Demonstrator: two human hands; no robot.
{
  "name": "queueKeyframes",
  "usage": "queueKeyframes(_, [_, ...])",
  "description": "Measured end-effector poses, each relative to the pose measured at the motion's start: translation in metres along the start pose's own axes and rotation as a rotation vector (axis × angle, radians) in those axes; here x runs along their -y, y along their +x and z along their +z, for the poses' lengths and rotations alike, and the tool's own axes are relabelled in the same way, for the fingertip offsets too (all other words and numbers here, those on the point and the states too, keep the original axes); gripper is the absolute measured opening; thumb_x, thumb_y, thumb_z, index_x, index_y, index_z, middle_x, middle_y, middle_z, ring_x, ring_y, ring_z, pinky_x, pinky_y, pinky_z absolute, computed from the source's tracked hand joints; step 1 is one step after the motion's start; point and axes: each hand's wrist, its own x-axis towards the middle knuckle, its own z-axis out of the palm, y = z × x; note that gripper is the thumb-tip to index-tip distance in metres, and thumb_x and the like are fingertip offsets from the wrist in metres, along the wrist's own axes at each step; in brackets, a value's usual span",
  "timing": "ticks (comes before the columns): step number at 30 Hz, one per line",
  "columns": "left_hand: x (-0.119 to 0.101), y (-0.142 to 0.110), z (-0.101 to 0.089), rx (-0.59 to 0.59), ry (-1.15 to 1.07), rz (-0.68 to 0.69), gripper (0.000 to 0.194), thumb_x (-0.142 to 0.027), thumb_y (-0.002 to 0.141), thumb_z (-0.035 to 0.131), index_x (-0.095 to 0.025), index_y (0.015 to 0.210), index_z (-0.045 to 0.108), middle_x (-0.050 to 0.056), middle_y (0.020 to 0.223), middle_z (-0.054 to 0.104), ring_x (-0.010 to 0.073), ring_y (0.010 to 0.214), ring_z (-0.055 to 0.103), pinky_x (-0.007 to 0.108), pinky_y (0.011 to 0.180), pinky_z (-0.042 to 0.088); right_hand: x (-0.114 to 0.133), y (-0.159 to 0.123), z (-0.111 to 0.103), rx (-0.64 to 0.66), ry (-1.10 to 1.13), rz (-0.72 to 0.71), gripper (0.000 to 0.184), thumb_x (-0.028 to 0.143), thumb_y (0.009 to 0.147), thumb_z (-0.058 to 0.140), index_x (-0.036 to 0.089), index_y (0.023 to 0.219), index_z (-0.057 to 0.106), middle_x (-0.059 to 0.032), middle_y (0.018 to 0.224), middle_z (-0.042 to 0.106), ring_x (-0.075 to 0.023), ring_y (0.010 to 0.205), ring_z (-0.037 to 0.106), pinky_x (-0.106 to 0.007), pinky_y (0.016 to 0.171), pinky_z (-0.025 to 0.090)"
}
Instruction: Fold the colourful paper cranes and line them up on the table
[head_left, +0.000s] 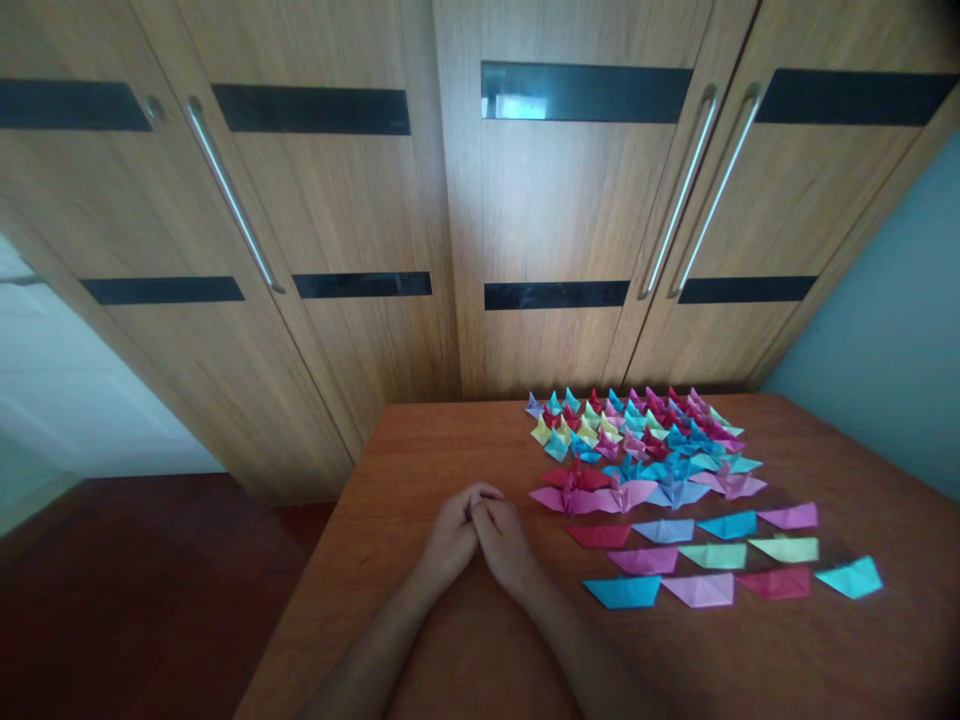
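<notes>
Resting clasped on wooden table [420, 445], lower centre of frame: left hand [452, 530] and right hand [504, 543], fingers of both narrow, curled against each other. Paper cranes [631, 495], multicoloured, in dense rows right of centre, near right hand. Flat folded papers [622, 593] in three rows, lower right. Wood-panelled cabinet [540, 200] behind, across upper frame.

Head view, from above the near side of the wooden table [360, 590], facing forward and slightly down. The left hand [452, 530] and right hand [504, 545] lie over the tabletop within arm's reach of the viewpoint. Wardrobe doors [375, 200] rise beyond the table's far edge; a bluish wall [885, 300] stands to its right, the dark red floor [150, 600] to its left.
</notes>
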Motion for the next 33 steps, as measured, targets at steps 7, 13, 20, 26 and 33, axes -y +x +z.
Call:
queueKeyframes(7, [-0.0039,0.0,-0.0007,0.01,0.005,-0.005,0.033,-0.008,0.063,0.043,-0.017,0.087,0.065,0.004,0.087,0.068,0.0188,0.084,0.059,0.03,0.08,0.045,-0.0004,0.0003,0.0,-0.005,-0.017,-0.003,0.04,0.03,0.089,0.033,0.016,0.061,0.059,-0.0029,0.065,0.063,-0.0139,0.061,0.055,-0.023,0.055,0.038])
queueKeyframes(13, [-0.0028,-0.0003,-0.0006,0.004,0.003,-0.002,0.033,-0.008,0.064,0.044,-0.017,0.087,0.065,0.004,0.087,0.068,0.0186,0.083,0.06,0.03,0.08,0.045,-0.0008,0.0002,0.0002,-0.001,-0.005,-0.014,0.041,0.032,0.091,0.032,0.016,0.065,0.059,-0.0037,0.068,0.064,-0.0147,0.065,0.057,-0.024,0.058,0.039])
queueKeyframes(20, [-0.0025,-0.0015,-0.001,-0.009,0.038,0.003,0.034,-0.009,0.065,0.044,-0.017,0.09,0.065,0.003,0.088,0.068,0.0189,0.085,0.059,0.03,0.081,0.045,0.0016,-0.0004,-0.0002,0.0,-0.005,-0.02,0.04,0.03,0.09,0.033,0.017,0.064,0.059,-0.0032,0.068,0.064,-0.014,0.064,0.056,-0.023,0.057,0.039])
queueKeyframes(26, [-0.0035,-0.0021,-0.0014,-0.001,0.039,0.009,0.034,-0.008,0.066,0.043,-0.017,0.09,0.065,0.004,0.089,0.068,0.0187,0.085,0.059,0.03,0.082,0.045,0.0021,-0.0006,-0.0005,0.0,-0.023,-0.017,0.041,0.03,0.09,0.032,0.016,0.063,0.059,-0.0033,0.066,0.063,-0.0142,0.063,0.056,-0.024,0.057,0.039])
queueKeyframes(33, [-0.0018,-0.0018,-0.001,-0.007,0.054,0.011,0.033,-0.01,0.067,0.043,-0.017,0.091,0.066,0.005,0.09,0.068,0.0193,0.086,0.059,0.031,0.081,0.046,0.0018,-0.0001,-0.0006,0.008,-0.028,-0.024,0.042,0.031,0.091,0.032,0.016,0.067,0.062,-0.0041,0.071,0.065,-0.0146,0.066,0.058,-0.024,0.06,0.041])
